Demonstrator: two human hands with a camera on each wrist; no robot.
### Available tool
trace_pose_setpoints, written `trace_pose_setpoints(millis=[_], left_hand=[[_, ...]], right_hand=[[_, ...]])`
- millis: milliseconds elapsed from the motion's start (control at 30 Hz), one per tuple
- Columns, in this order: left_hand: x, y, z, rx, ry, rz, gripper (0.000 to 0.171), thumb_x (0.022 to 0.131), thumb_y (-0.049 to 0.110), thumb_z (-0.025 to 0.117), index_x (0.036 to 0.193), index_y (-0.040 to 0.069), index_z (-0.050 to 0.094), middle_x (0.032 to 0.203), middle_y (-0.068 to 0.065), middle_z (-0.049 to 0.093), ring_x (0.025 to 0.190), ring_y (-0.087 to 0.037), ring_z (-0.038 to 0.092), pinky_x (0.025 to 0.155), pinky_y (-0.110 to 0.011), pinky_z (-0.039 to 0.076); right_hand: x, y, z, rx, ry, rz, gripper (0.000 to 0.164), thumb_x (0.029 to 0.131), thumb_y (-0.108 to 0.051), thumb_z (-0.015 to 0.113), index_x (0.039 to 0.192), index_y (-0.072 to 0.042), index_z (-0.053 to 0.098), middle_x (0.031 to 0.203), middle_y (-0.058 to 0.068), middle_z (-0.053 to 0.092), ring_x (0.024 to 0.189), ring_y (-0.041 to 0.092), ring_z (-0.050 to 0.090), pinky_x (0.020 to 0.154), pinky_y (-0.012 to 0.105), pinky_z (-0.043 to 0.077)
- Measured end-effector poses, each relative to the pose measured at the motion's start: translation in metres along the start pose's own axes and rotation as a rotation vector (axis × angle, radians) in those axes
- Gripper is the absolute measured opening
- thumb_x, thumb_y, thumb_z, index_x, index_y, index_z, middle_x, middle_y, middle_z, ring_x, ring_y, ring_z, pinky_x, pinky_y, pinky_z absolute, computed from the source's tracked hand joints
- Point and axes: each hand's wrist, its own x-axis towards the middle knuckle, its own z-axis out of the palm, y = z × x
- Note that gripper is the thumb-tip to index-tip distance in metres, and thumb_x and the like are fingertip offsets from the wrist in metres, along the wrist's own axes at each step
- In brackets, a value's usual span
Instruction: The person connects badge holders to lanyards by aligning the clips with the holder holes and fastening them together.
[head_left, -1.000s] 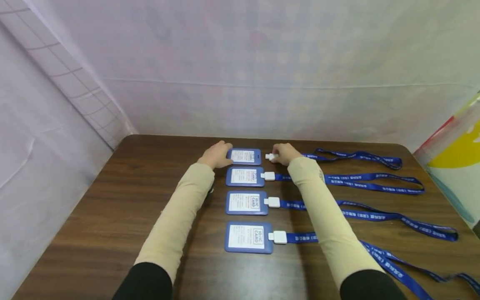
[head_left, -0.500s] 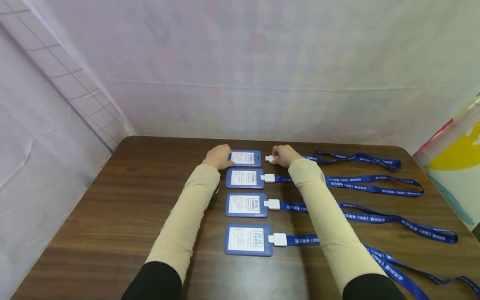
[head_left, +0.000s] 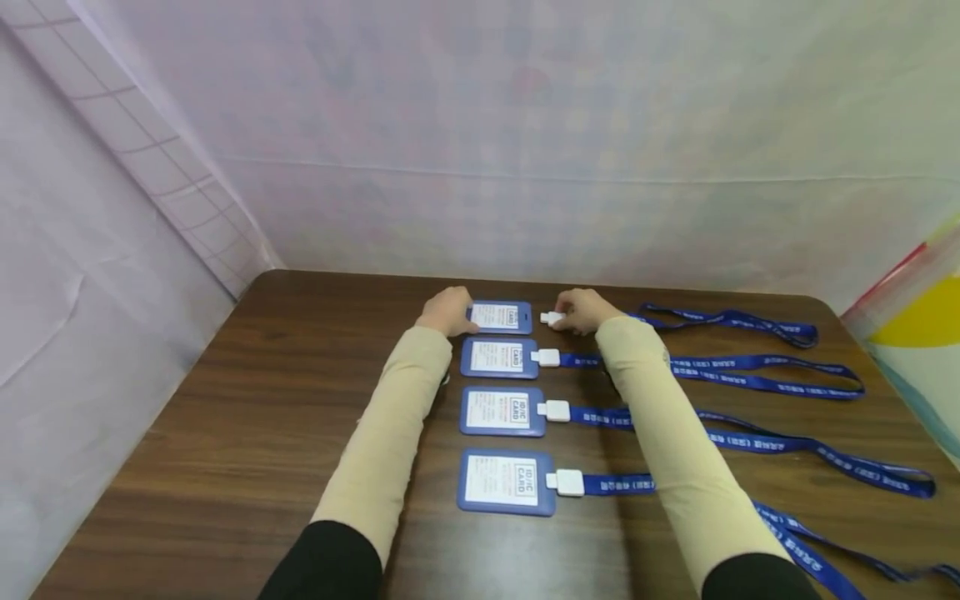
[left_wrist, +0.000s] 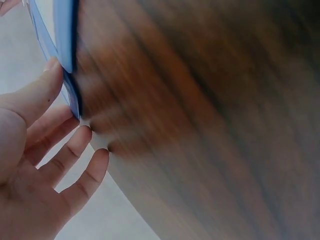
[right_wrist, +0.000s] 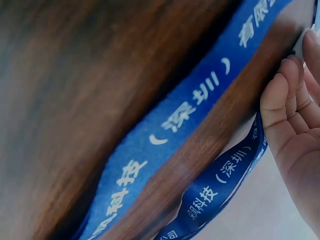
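At the far end of a column of blue ID badge holders, my left hand (head_left: 447,312) grips the left end of the farthest badge holder (head_left: 498,317). In the left wrist view the thumb (left_wrist: 46,90) lies along one edge of it, and the other fingers reach toward the opposite edge. My right hand (head_left: 587,312) pinches the white clip (head_left: 552,318) of the farthest blue lanyard (head_left: 727,318). A short gap separates that clip from the slot in the holder's right end. Printed lanyard straps (right_wrist: 180,112) run past the right hand in the right wrist view.
Nearer me lie three more badge holders, the second (head_left: 498,357), third (head_left: 502,411) and nearest (head_left: 506,482), each joined to a white clip and blue lanyard stretching right. The brown table (head_left: 247,400) ends at a pale curtain (head_left: 480,225) behind.
The left hand has shifted slightly right along the farthest badge holder. The whole head view has drifted a little to the right. The right hand keeps hold of the clip.
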Motion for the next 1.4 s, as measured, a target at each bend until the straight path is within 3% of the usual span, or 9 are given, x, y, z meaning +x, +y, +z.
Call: trace_pose_setpoints(millis=[433, 767, 1033, 1400], left_hand=[[0.000, 0.004, 0.001, -0.013, -0.013, -0.026, 0.043, 0.078, 0.027, 0.073, 0.112, 0.003, 0.063, 0.117, -0.009, 0.059, 0.103, -0.023, 0.055, 0.084, -0.036, 0.048], [-0.001, 0.005, 0.001, -0.011, -0.007, -0.036, 0.033, 0.076, 0.028, 0.074, 0.100, 0.005, 0.066, 0.106, -0.006, 0.061, 0.089, -0.018, 0.056, 0.076, -0.034, 0.048], [-0.002, 0.003, 0.002, -0.022, -0.018, -0.042, 0.047, 0.078, 0.028, 0.072, 0.117, 0.004, 0.060, 0.121, -0.009, 0.056, 0.108, -0.024, 0.053, 0.088, -0.038, 0.046], [-0.001, 0.003, 0.003, -0.021, -0.010, -0.040, 0.047, 0.078, 0.029, 0.072, 0.117, 0.005, 0.060, 0.121, -0.009, 0.057, 0.108, -0.024, 0.053, 0.088, -0.038, 0.046]], right_hand=[[-0.006, -0.004, -0.002, -0.038, 0.046, -0.044, 0.025, 0.077, -0.016, 0.072, 0.091, 0.001, 0.060, 0.068, 0.007, 0.058, 0.052, 0.013, 0.055, 0.050, 0.025, 0.047], [-0.007, -0.009, -0.003, -0.087, 0.050, -0.072, 0.025, 0.077, -0.016, 0.072, 0.092, 0.002, 0.061, 0.071, 0.009, 0.059, 0.053, 0.015, 0.056, 0.053, 0.027, 0.048], [-0.004, -0.011, -0.002, -0.116, 0.063, -0.089, 0.026, 0.077, -0.017, 0.072, 0.092, 0.003, 0.062, 0.068, 0.007, 0.059, 0.053, 0.014, 0.055, 0.056, 0.028, 0.047], [-0.001, -0.015, -0.001, -0.151, 0.073, -0.087, 0.028, 0.077, -0.019, 0.072, 0.093, 0.002, 0.063, 0.074, 0.009, 0.060, 0.063, 0.019, 0.056, 0.064, 0.034, 0.046]])
